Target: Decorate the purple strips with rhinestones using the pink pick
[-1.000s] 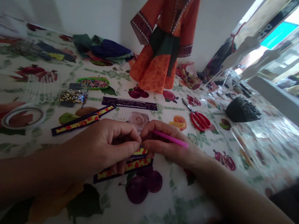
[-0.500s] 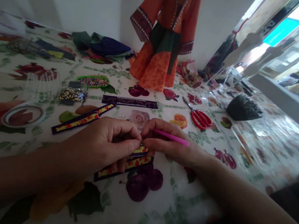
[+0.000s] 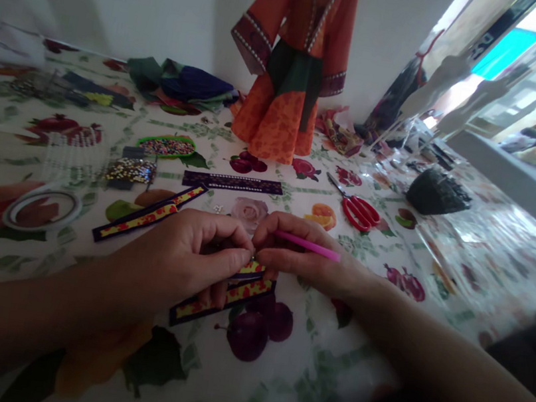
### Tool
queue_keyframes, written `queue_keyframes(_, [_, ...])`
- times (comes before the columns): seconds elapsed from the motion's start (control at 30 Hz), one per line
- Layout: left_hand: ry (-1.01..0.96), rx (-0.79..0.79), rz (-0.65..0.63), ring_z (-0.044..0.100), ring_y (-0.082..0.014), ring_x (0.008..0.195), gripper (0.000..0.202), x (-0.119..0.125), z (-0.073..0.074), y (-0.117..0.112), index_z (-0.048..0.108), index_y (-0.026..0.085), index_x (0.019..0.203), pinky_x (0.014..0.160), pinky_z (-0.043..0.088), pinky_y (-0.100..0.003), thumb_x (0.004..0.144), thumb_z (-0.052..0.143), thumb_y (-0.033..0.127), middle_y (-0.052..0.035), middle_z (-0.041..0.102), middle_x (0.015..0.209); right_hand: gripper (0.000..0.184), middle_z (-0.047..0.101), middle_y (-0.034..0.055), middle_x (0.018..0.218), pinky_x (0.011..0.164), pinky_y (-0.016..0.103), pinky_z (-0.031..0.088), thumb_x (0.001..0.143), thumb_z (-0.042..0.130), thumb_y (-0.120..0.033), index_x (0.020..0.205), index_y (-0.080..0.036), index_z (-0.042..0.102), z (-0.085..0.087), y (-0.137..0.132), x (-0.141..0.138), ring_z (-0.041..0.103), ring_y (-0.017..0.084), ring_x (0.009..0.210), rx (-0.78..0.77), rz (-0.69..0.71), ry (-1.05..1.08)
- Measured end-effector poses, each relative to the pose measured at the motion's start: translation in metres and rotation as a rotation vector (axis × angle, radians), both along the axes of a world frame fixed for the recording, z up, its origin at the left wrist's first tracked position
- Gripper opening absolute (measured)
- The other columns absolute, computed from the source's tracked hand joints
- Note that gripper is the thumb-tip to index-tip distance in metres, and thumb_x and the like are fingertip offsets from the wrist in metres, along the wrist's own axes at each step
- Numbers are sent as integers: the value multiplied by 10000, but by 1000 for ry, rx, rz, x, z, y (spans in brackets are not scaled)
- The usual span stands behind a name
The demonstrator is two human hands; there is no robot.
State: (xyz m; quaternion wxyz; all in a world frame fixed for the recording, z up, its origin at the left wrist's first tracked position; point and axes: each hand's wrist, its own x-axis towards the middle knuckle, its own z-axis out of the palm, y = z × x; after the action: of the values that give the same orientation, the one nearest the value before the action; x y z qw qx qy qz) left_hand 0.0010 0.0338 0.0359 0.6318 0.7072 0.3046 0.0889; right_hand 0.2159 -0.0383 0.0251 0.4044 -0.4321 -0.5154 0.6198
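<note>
My left hand (image 3: 205, 249) is closed in a pinch, thumb against forefinger, around something too small to make out. Its fingertips meet those of my right hand (image 3: 300, 253). A thin pink stick (image 3: 309, 245) is held in my right hand, its rear end pointing right and its tip hidden by the fingers. Under both hands lies a yellow-and-red patterned strip (image 3: 248, 294) with dark edges, partly covered by my left fingers. Another patterned strip (image 3: 144, 217) slants to the left. Behind the hands, a dark strip (image 3: 233, 184) carries rows of white beads.
Red-handled scissors (image 3: 360, 211) lie to the right. A green-rimmed tray of beads (image 3: 168, 145), a packet of shiny beads (image 3: 130, 170) and a roll of tape (image 3: 42, 208) are on the left. At the back stands a small orange outfit (image 3: 288, 63). A black bundle (image 3: 438, 191) sits far right.
Both hands stay almost in place with their fingertips together. The view has shifted very slightly; nothing else has visibly moved.
</note>
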Motion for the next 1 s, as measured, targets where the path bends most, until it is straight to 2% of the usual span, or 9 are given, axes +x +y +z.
queue_keyframes(0.37, [-23, -2, 16, 593, -72, 429, 88, 1, -2, -1, 683, 252, 821, 445, 455, -115, 887, 656, 304, 95, 665, 505, 130, 645, -28, 805, 655, 232, 534, 904, 783, -241, 973, -210, 678, 3, -1, -1, 607, 114, 693, 14, -9, -68])
queue_keyframes(0.63, [-20, -7, 14, 590, -64, 425, 93, 1, -3, 1, 685, 253, 829, 445, 451, -98, 902, 656, 304, 92, 666, 494, 166, 633, -31, 811, 661, 219, 520, 894, 803, -251, 984, -202, 672, 2, -1, 0, 594, 103, 704, -9, -8, -53])
queue_keyframes(1.0, [12, -67, 24, 573, -88, 432, 115, 2, 0, 1, 688, 245, 824, 446, 442, -126, 889, 687, 339, 62, 662, 486, 180, 649, -22, 827, 678, 235, 537, 894, 815, -285, 994, -209, 686, 2, -1, 0, 601, 112, 715, 0, -6, -55])
